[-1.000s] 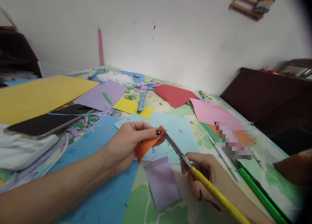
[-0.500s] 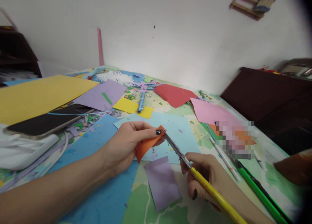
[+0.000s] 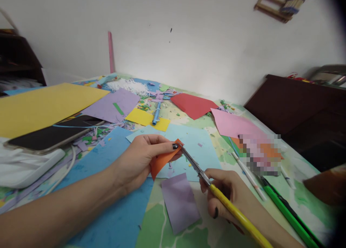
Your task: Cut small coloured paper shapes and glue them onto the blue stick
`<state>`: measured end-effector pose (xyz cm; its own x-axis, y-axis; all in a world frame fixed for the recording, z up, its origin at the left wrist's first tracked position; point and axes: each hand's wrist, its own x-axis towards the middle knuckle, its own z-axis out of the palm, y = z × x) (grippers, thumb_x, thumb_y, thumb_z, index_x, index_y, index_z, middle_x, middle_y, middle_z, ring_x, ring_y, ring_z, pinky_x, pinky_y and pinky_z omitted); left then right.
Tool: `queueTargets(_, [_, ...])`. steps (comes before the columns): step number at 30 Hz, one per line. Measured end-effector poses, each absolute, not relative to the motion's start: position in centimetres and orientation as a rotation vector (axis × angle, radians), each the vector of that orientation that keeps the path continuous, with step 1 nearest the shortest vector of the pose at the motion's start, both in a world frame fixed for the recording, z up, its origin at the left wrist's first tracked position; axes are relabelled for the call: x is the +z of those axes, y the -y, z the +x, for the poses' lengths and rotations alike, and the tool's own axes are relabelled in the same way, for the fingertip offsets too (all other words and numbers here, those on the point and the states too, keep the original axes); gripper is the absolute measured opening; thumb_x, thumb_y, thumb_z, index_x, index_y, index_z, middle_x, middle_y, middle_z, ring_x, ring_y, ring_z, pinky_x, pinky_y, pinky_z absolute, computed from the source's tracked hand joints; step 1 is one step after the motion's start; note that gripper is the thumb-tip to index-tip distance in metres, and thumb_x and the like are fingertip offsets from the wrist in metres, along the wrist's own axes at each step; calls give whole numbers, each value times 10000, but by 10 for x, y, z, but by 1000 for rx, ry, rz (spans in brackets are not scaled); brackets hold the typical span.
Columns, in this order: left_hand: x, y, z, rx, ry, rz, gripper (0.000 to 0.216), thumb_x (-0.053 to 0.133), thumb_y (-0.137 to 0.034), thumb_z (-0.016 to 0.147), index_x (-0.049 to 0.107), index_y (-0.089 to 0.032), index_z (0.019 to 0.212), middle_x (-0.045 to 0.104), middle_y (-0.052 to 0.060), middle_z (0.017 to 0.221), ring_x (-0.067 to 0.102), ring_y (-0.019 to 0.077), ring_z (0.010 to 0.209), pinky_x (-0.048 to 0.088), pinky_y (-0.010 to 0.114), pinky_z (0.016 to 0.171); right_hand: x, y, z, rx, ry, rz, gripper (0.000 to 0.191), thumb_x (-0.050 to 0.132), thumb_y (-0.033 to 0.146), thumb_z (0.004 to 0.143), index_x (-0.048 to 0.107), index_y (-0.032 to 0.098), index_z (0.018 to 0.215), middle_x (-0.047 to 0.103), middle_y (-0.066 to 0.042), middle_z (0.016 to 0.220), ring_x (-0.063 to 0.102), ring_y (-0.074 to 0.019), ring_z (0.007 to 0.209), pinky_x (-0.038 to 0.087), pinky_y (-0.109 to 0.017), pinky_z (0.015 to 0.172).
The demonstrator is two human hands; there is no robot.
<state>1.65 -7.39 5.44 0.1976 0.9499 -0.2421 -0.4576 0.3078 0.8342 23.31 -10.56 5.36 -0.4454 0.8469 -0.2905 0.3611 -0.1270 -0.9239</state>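
Observation:
Between the thumb and fingers of my left hand [image 3: 151, 150] is a piece of orange paper [image 3: 161, 164], held tilted above the table. My right hand [image 3: 223, 194] grips scissors [image 3: 229, 206] with yellow handles and metal blades. The blade tips meet the orange paper's upper right corner, close to my left thumbnail; whether the blades are fully closed is hard to tell. Below the hands lies a light blue sheet [image 3: 208, 143] with small scraps on it. A purple paper rectangle [image 3: 180, 203] rests nearer to me, left of my right hand.
A blue sheet [image 3: 119, 212] lies under my left forearm. To the left are a phone [image 3: 54, 134], a white power strip [image 3: 32, 168] and a yellow sheet [image 3: 48, 104]. At right lie a white pen [image 3: 250, 176], a green cutter [image 3: 289, 212] and pink paper [image 3: 235, 124]. Red paper [image 3: 193, 104] sits behind.
Almost nothing differs. My right hand and the scissors have shifted very slightly left, with the blade tips still at the orange paper's corner.

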Motion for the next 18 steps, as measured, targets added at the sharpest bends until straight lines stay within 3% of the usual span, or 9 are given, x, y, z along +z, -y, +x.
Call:
queueTargets(10, [58, 73, 18, 1112, -872, 692, 111, 729, -111, 695, 672, -114, 600, 747, 116, 832, 693, 213, 868, 531, 261, 789, 58, 105, 233, 1651, 1715, -1315, 401, 801, 383, 597, 481, 166, 706, 455, 94, 487, 263, 8, 323, 198, -137, 303])
queueTargets(18, [57, 74, 17, 1105, -887, 693, 106, 721, -103, 700, 677, -111, 604, 747, 115, 815, 696, 197, 839, 532, 241, 766, 54, 105, 233, 1592, 1703, -1357, 375, 817, 334, 582, 501, 153, 672, 511, 57, 497, 329, -37, 449, 203, -163, 390])
